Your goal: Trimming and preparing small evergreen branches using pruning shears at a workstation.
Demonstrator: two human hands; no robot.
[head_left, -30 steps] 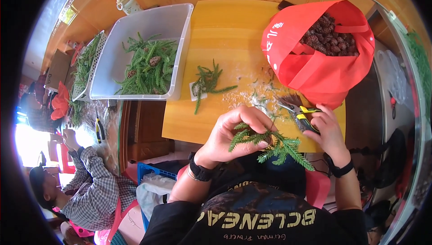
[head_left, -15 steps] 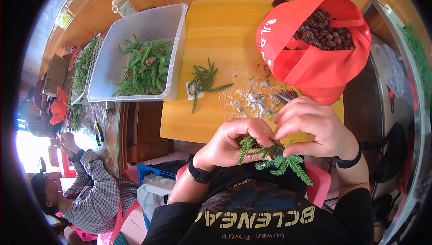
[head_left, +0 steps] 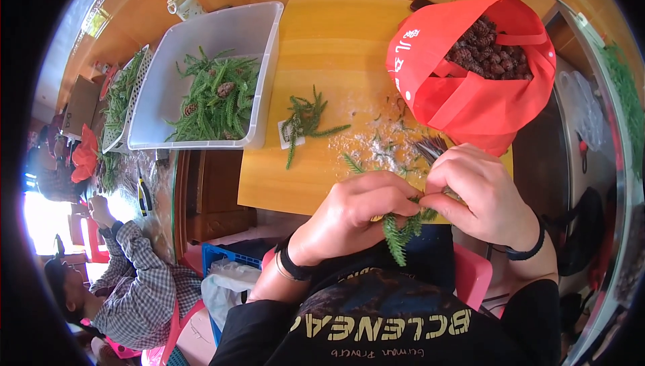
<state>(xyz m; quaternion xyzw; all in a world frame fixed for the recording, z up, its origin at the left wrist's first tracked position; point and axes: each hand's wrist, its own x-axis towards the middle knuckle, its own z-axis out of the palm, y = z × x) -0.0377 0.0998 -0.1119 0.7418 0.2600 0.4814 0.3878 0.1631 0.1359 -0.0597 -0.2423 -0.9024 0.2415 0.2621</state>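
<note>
Right, containers first: at the upper left of the frame sits a big translucent plastic bin (head_left: 161,90), part-filled with a heap of green needle-leaved foliage (head_left: 218,114), and a few brown pine cones (head_left: 226,88) show on top. Just beside it, further left, a white perforated plastic basket (head_left: 136,95) carries more greenery (head_left: 123,90). Over to the upper right, a bright red fabric bag (head_left: 484,107) gapes open, loaded with dark brown cones (head_left: 497,50). Down at lower left, a blue plastic crate (head_left: 208,256) with a crumpled translucent bag (head_left: 232,282) in it.

And now the piece in hand: a feathery green sprig (head_left: 401,238), lower centre of the frame, at the near edge of the yellow wooden counter (head_left: 329,36). One branch hangs down, thick with short needles, while fingers cover its middle. The left hand (head_left: 356,211) has it, grip closed, fingers curled over the stem. In close, touching, the right hand (head_left: 480,194) has its grip pinched together on the sprig's right end; the exact spot between those fingertips is hidden. Beyond them, white crumbs (head_left: 383,154) litter the counter, a bundle of thin brown sticks (head_left: 430,145) lies near the right hand, and a loose green cluster (head_left: 309,120) rests mid-frame.
</note>
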